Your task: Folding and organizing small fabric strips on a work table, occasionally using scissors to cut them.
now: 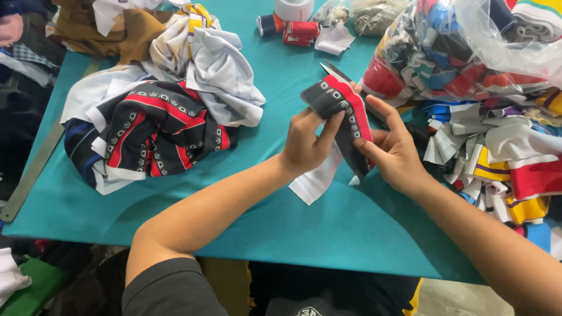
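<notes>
teal cloth covered the counter (275,70) in front of me, and it was the biggest thing in sight. to my right a clear plastic bag (468,47) bulged with folded knit pieces in red, blue, white and black, and below it a loose heap of collar strips (503,158) spilled in white, yellow, red and purple. on my left lay a bundle of garments (152,126), black and red with a white repeating pattern, with white and yellow cloth piled on top. a metal ruler (29,175) ran along the counter's left edge. far back stood a white tape roll (294,9) beside small red and dark folded pieces (290,29).

between my hands, above the middle of the counter, i held a black and red patterned strip (342,111) with a white end hanging down. my left hand (307,143) pinched its left edge with fingers closed on it; my right hand (392,149) gripped its right side, thumb lying over the cloth.
</notes>
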